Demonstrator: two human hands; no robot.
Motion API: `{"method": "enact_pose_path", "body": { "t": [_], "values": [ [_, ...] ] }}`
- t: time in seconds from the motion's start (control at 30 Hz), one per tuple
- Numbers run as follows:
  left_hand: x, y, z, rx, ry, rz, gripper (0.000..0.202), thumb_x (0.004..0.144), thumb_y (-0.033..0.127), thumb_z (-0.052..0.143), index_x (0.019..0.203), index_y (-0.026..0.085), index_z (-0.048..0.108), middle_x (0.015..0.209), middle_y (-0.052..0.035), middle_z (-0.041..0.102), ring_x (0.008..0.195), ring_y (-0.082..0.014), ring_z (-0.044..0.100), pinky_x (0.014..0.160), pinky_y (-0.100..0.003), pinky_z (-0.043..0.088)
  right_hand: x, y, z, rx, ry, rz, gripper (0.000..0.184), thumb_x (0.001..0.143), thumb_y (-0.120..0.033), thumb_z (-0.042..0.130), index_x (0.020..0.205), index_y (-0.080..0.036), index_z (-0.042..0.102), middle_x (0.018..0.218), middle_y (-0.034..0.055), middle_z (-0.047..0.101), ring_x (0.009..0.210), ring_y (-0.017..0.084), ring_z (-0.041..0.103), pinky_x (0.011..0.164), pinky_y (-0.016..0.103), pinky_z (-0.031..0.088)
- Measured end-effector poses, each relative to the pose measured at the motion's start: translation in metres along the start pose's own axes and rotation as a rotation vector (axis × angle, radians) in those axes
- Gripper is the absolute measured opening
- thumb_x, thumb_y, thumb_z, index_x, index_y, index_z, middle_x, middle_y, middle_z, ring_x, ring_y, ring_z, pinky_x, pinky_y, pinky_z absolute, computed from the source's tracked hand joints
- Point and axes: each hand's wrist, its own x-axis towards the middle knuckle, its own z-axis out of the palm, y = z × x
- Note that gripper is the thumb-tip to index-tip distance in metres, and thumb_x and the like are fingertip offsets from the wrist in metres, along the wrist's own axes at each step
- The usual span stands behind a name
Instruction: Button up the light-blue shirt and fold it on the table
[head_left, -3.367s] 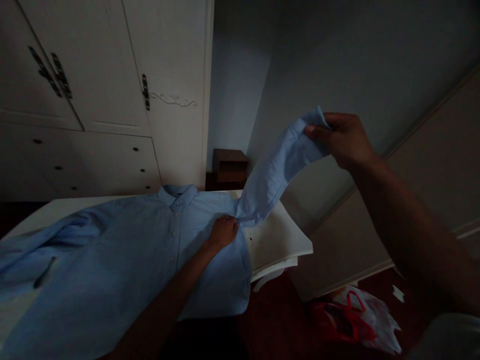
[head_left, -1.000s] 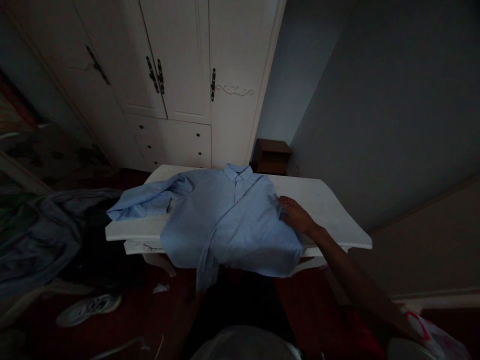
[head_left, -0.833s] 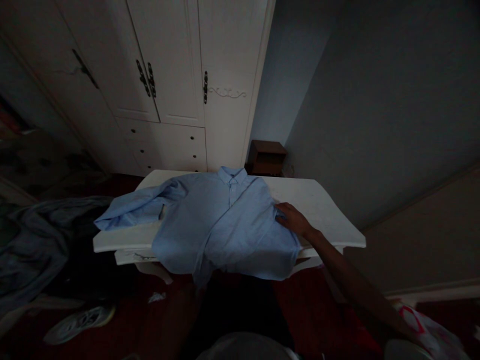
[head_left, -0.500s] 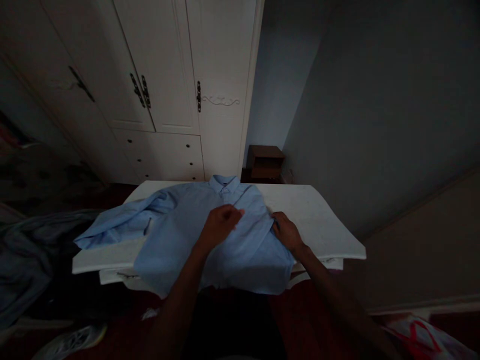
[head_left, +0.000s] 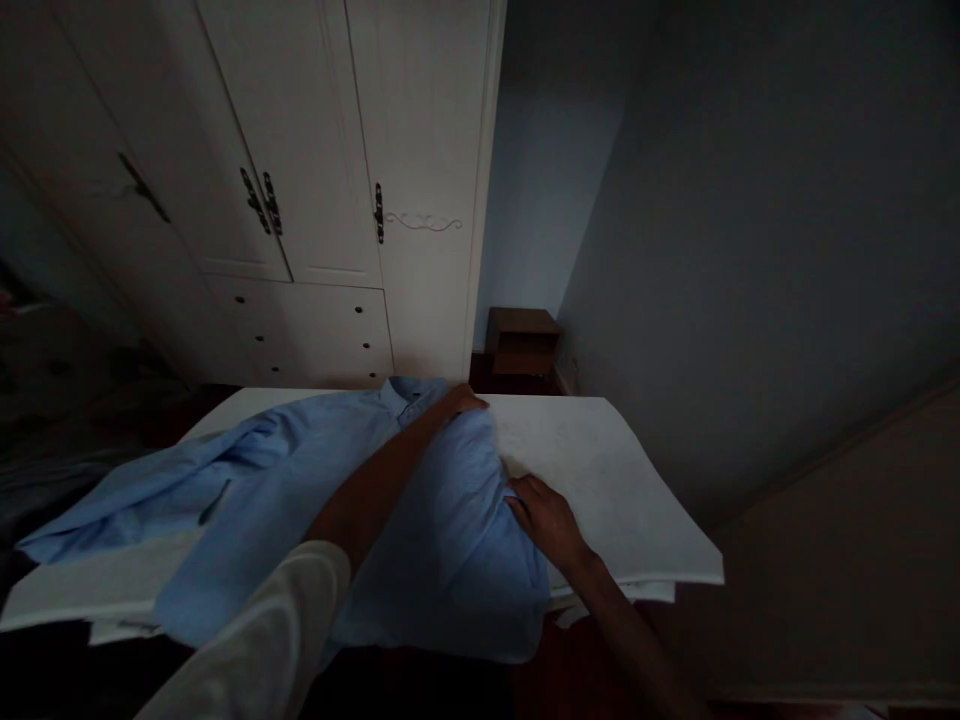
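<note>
A light blue button-up shirt (head_left: 315,500) lies face up on a white table (head_left: 600,480), its collar toward the far edge and its hem hanging over the near edge. My left hand (head_left: 461,402) reaches across the shirt and grips the fabric at the right shoulder near the collar. My right hand (head_left: 544,515) rests on the shirt's right side edge, fingers curled onto the cloth. One long sleeve (head_left: 120,495) trails to the left over the tabletop.
A white wardrobe (head_left: 315,200) with dark handles and drawers stands behind the table. A small brown nightstand (head_left: 521,340) sits in the corner by the grey wall. Dark cloth lies at the far left.
The lifted right sleeve has been laid across the shirt front. My left hand came into view and moved up to the right shoulder; my right hand stayed on the shirt's right edge. The view moved closer.
</note>
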Motion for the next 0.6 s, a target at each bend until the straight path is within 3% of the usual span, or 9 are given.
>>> {"method": "enact_pose_path", "body": {
  "t": [0.07,0.13,0.27,0.4,0.6],
  "values": [
    [0.009,-0.007,-0.004,-0.031,-0.084,-0.051,0.027,0.079,0.034,0.074,0.088,0.009,0.068,0.069,-0.0037,0.065,0.064,-0.018,0.065,0.06,-0.03,0.053,-0.003,0.006,0.0,0.066,0.018,0.035,0.019,0.095,-0.021,0.047,0.103,-0.02,0.064,0.095,0.0078,0.068,0.089,0.021,0.066,0.08,0.035,0.057],
    [0.014,-0.013,-0.01,-0.077,-0.142,-0.078,0.029,0.071,0.027,0.079,0.091,0.009,0.07,0.058,-0.0017,0.062,0.057,-0.0181,0.063,0.055,-0.029,0.05,-0.008,0.008,-0.001,0.109,0.057,0.074,0.019,0.095,-0.021,0.046,0.1,-0.02,0.064,0.094,0.0076,0.068,0.089,0.021,0.065,0.081,0.035,0.056],
    [0.016,-0.023,-0.009,-0.166,-0.145,-0.037,0.051,0.069,0.019,0.077,0.117,0.011,0.064,0.067,-0.0015,0.067,0.062,-0.0154,0.063,0.06,-0.027,0.05,-0.016,0.003,-0.006,0.065,0.075,0.155,0.016,0.093,-0.019,0.048,0.092,-0.019,0.064,0.091,0.0085,0.067,0.09,0.024,0.061,0.084,0.04,0.051],
    [0.019,-0.028,0.011,-0.168,-0.062,-0.009,0.032,0.074,0.017,0.069,0.104,0.007,0.07,0.077,-0.0079,0.071,0.072,-0.017,0.066,0.068,-0.028,0.051,-0.02,0.0,-0.01,-0.008,0.084,0.281,0.014,0.089,-0.016,0.049,0.084,-0.019,0.061,0.089,0.0083,0.065,0.089,0.025,0.057,0.082,0.04,0.046],
    [0.018,-0.028,0.035,-0.063,0.06,0.025,0.018,0.077,0.019,0.061,0.091,0.014,0.072,0.089,-0.0072,0.073,0.089,-0.02,0.066,0.084,-0.03,0.049,-0.018,-0.006,-0.009,-0.173,0.046,0.358,0.012,0.086,-0.014,0.049,0.082,-0.02,0.058,0.089,0.0103,0.062,0.088,0.028,0.055,0.077,0.041,0.045]
  ]
}}
